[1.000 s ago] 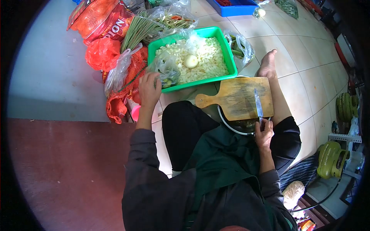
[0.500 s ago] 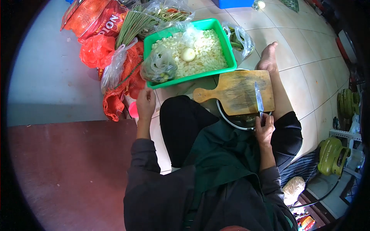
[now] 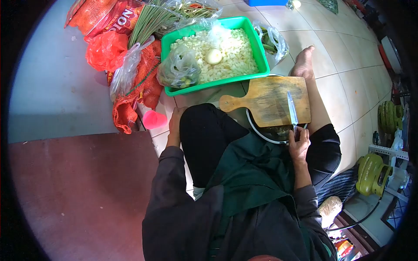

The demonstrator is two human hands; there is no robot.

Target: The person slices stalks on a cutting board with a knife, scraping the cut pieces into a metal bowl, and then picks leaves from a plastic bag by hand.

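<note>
My right hand (image 3: 299,145) grips the handle of a knife (image 3: 292,108), whose blade lies over the right part of a wooden cutting board (image 3: 265,102). The board rests across a round pan with a pale rim (image 3: 274,141), covering most of it. Against the side of my bent knee is my left hand (image 3: 176,119), its fingers too hidden to make out. A pink cup (image 3: 154,119) stands just left of it. Ahead, a green tray (image 3: 217,84) holds chopped white pieces, a whole peeled onion (image 3: 214,56) and a clear plastic bag (image 3: 180,67) with greenish contents.
Red mesh sacks (image 3: 141,85), a red plastic bag (image 3: 106,50) and green stalks (image 3: 148,24) crowd the left of the tray. Another clear bag (image 3: 274,41) sits at its right. Green gas cylinders (image 3: 369,174) stand at far right. My bare foot (image 3: 303,63) is beside the board.
My left hand has moved down and right, from near the tray's corner to beside my knee. The pink cup now shows more fully. My right hand and the knife stay about where they were.
</note>
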